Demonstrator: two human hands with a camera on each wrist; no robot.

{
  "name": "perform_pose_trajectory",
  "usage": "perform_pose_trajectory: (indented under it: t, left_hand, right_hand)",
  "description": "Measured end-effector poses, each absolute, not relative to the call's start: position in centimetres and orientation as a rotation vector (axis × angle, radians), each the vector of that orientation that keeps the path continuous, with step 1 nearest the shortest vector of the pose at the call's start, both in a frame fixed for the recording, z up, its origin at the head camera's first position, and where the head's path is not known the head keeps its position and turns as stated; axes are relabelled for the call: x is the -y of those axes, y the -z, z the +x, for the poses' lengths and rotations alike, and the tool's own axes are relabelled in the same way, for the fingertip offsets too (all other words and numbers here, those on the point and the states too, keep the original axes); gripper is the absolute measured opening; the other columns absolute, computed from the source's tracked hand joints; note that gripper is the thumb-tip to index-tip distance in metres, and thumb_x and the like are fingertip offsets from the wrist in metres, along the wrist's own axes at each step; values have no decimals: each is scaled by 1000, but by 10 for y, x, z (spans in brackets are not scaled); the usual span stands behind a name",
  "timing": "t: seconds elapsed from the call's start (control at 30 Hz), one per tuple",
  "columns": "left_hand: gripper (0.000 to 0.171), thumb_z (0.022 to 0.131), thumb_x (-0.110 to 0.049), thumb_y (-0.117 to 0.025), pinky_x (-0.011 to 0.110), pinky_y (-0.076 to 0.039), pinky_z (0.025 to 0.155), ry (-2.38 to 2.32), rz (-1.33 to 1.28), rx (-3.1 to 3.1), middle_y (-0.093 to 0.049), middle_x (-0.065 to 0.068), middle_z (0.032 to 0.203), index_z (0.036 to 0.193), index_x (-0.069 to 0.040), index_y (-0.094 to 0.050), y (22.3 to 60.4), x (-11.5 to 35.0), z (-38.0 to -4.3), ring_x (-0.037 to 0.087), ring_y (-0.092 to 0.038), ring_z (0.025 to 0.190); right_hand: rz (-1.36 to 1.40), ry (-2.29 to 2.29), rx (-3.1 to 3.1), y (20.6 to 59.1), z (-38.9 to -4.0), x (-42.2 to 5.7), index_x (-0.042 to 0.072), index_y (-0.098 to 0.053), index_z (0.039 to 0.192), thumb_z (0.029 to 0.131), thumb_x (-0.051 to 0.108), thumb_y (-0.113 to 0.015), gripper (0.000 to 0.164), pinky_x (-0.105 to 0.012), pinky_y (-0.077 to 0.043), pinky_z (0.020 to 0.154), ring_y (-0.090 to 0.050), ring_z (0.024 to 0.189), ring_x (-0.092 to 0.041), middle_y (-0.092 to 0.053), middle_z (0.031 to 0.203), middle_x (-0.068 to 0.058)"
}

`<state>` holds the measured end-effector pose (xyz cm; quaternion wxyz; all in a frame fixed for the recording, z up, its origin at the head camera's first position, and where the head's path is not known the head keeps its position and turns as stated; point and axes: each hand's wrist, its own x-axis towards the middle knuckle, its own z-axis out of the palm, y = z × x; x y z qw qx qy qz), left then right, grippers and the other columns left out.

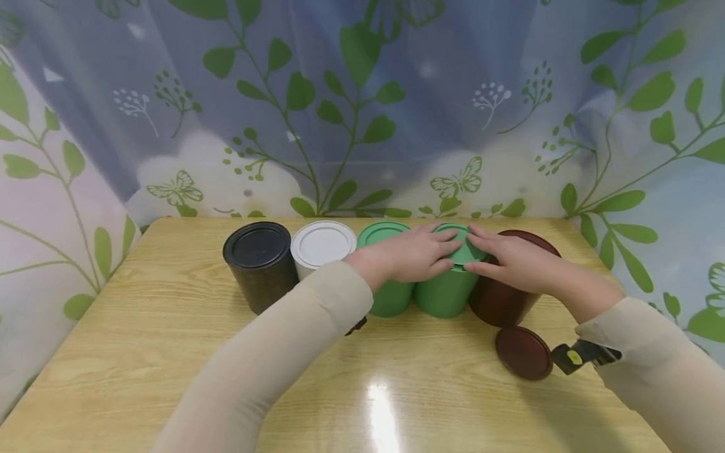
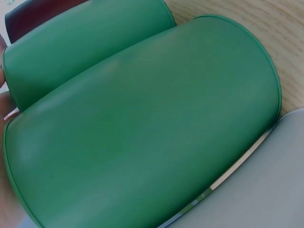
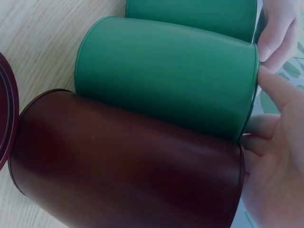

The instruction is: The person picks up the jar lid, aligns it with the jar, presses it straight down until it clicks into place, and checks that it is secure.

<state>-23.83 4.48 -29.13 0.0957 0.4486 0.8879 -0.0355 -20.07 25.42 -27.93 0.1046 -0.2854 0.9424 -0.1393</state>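
Observation:
Both hands meet over the right-hand green canister (image 1: pixel 444 296), one from each side. My left hand (image 1: pixel 416 251) reaches across the left-hand green canister (image 1: pixel 391 299), its fingers extended onto the green lid (image 1: pixel 467 253). From the other side my right hand (image 1: pixel 515 261) touches that lid's edge with fingers and thumb spread. The right palm passes over the dark red canister (image 1: pixel 501 299), hiding part of its top. In the right wrist view, fingertips of both hands lie along the rim of the green canister (image 3: pixel 166 76).
A black canister (image 1: pixel 260 270) and a white canister (image 1: pixel 323 245) stand at the left of the row, lids on. On the wooden table (image 1: pixel 317 384), a dark red lid (image 1: pixel 523 353) lies in front of the dark red canister. A leaf-patterned curtain (image 1: pixel 317 113) hangs behind.

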Motion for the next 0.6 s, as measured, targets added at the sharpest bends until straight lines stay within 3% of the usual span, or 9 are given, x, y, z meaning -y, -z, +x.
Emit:
perform_pose_trajectory:
  t: [0.33, 0.6]
  left_hand:
    - [51, 102, -41, -23, 38, -14, 112, 56, 1268, -2716, -6, 3, 156, 150, -22, -22, 296, -43, -234, 22, -6, 142]
    - [52, 102, -40, -23, 36, -14, 112, 76, 1263, -2740, -6, 5, 156, 150, -19, -20, 299, -45, -233, 19, -4, 142]
  right_hand:
    - [-855, 422, -2763, 282, -202, -249, -7, -25, 143, 99, 39, -42, 66, -55, -25, 104, -20, 134, -42, -13, 150, -26]
    - [-862, 403, -2774, 279, -202, -248, -7, -27, 143, 99, 38, -44, 65, -55, -26, 103, -23, 133, -42, -15, 149, -27]
